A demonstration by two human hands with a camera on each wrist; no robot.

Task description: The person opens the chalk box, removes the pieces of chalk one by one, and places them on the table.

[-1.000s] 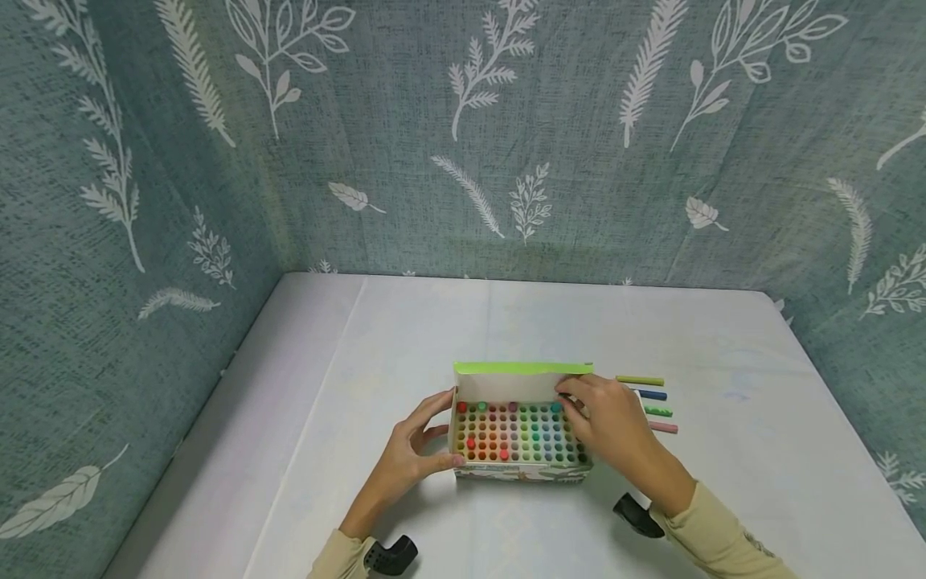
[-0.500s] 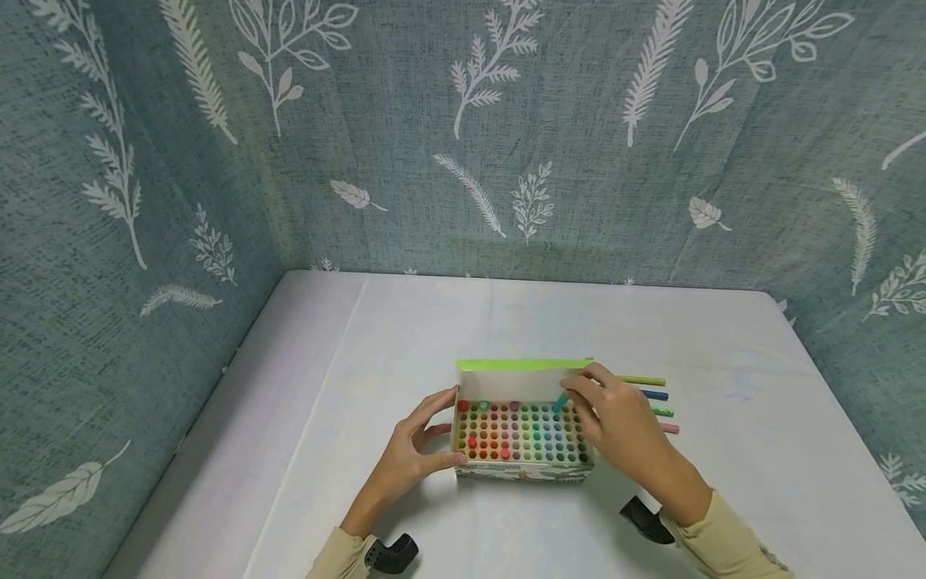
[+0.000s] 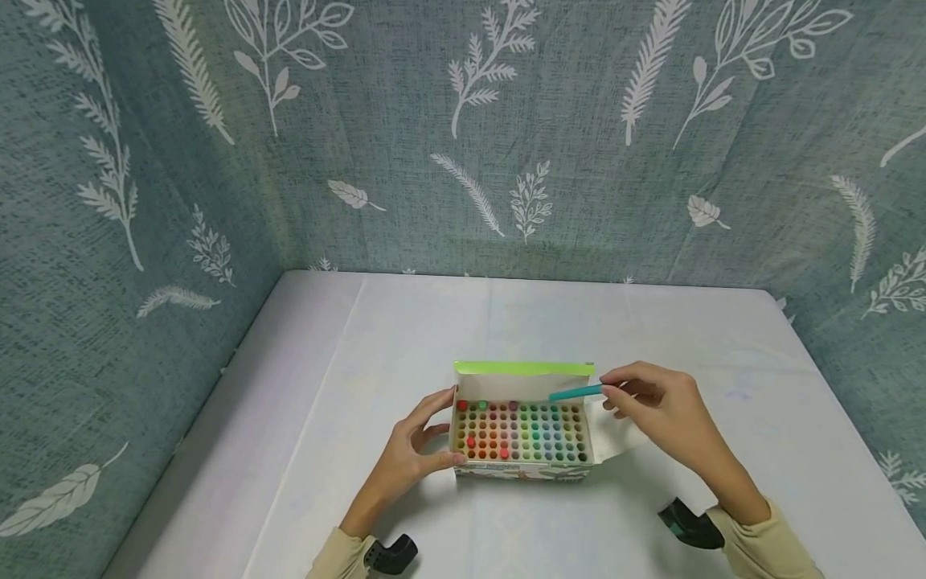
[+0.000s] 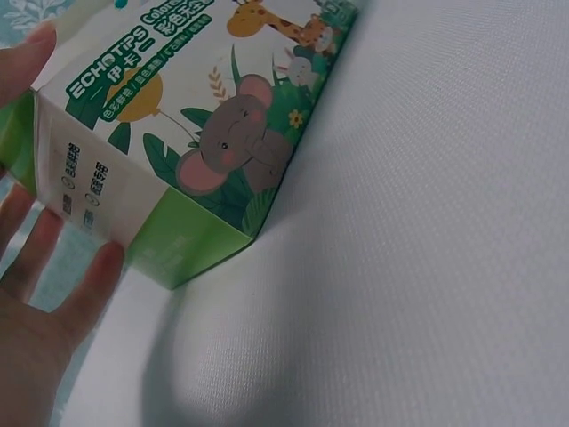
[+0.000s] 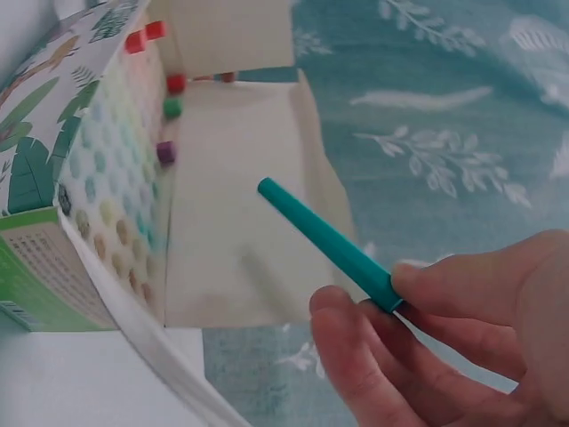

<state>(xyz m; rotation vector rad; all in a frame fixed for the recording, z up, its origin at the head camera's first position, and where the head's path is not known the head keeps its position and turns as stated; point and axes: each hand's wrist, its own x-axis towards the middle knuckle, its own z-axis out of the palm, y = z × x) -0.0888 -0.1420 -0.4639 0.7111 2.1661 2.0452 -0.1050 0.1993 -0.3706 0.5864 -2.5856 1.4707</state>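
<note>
An open cardboard box (image 3: pixel 521 473) with a grid of coloured round holes stands on the table. My left hand (image 3: pixel 415 446) grips its left end, thumb at the front corner and fingers behind. In the left wrist view the box's front (image 4: pixel 236 142) shows an elephant and a giraffe. Beyond the box's right end, my right hand (image 3: pixel 665 402) pinches a slim teal stick (image 5: pixel 324 240) by one end, thumb against fingers. The stick lies nearly level above the back right holes, tip pointing left. Whether it is a marker or a crayon I cannot tell.
A few sticks stand in holes, among them a red one (image 3: pixel 504 453), a green one (image 3: pixel 482 404) and a purple one (image 3: pixel 513 405). The raised lid (image 3: pixel 524 390) stands at the back, a side flap (image 3: pixel 611 441) at the right. Leaf-patterned cloth (image 3: pixel 405 209) surrounds the table.
My right hand has drawn the teal stick out of its back-row hole and moved right, tipping it level. The sticks on the table at right are now hidden behind it. My left hand stays put.
</note>
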